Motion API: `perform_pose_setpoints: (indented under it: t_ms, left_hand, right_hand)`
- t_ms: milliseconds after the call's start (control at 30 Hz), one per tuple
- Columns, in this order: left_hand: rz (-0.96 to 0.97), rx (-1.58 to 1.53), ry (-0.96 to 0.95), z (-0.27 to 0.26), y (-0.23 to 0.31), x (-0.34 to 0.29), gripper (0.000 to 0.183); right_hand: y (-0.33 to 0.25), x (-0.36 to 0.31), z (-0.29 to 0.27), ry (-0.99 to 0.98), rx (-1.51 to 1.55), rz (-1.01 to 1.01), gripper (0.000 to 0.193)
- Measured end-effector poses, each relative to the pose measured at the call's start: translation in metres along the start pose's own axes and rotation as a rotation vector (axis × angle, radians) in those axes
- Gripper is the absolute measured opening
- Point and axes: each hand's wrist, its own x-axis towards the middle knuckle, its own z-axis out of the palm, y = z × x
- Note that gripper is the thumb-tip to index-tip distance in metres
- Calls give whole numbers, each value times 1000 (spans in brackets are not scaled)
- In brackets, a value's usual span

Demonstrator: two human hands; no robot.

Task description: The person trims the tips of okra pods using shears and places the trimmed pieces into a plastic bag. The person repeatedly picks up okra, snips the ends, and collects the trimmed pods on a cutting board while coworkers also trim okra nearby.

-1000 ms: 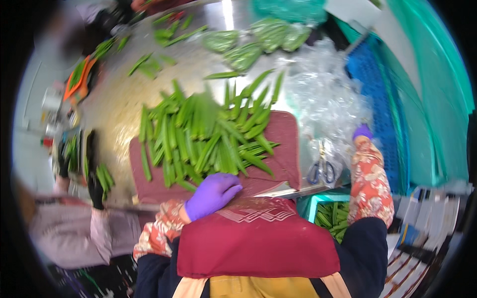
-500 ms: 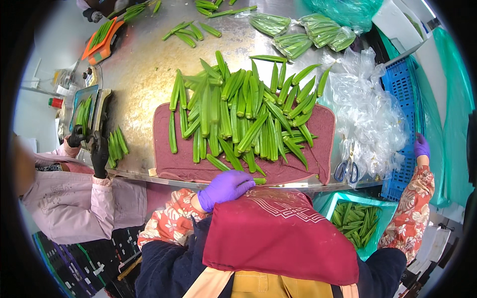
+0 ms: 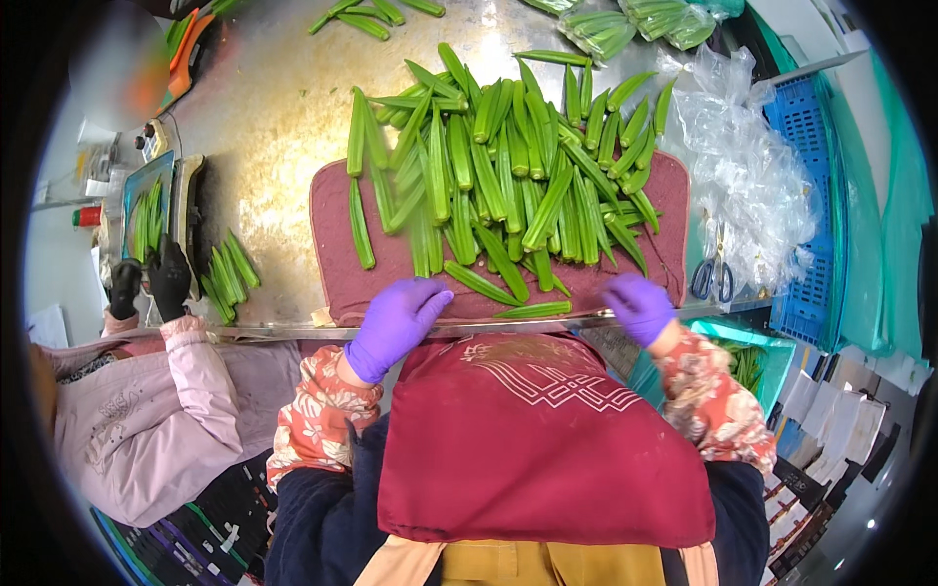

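A heap of green okra pods [image 3: 518,156] lies on a dark red towel [image 3: 337,283] on the metal table in front of me. My left hand [image 3: 399,324], in a purple glove, rests at the towel's near edge with the thumb apart from the bent fingers. I see nothing in it. One loose okra pod [image 3: 476,282] lies just beyond its thumb. My right hand [image 3: 637,307], also in a purple glove, is over the towel's near right edge, its fingers pointing left and partly blurred. A single okra pod [image 3: 533,311] lies between my hands along the table edge.
Clear plastic bags [image 3: 733,166] and scissors [image 3: 713,275] lie to the right, beside a blue crate [image 3: 789,127]. Bagged okra [image 3: 598,35] sits at the far side. On the left, a co-worker's black-gloved hands [image 3: 168,278] are at a scale [image 3: 186,205].
My right hand has come left from the blue crate to the towel's near edge. My left hand has shifted left, off the okra pod by the edge. The view has tilted nearer.
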Motion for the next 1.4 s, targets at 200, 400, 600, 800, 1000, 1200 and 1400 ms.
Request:
perform_pose_setpoints:
  t_ms: [200, 400, 600, 800, 1000, 1200, 1400]
  left_hand:
    - [77, -14, -59, -6, -14, -7, 20]
    - [108, -79, -112, -8, -23, -9, 19]
    - [18, -328, -332, -3, -33, -4, 23]
    - [-189, -1132, -448, 12, -5, 13, 40]
    - [-287, -1293, -431, 15, -13, 21, 40]
    - [-349, -1357, -441, 13, -15, 20, 38]
    - [-307, -1409, -497, 17, -16, 17, 42]
  right_hand:
    - [-9, -4, 80, -89, -209, 55, 26]
    - [7, -6, 82, -111, -127, 51, 24]
    - [-16, -14, 66, -118, 896, 524, 17]
    - [-85, 6, 92, -312, 1604, 577, 22]
    - [-108, 14, 105, -247, 1749, 585, 28]
    - [-107, 12, 119, -269, 1718, 463, 37]
    - [-105, 15, 124, -340, 1899, 451, 42]
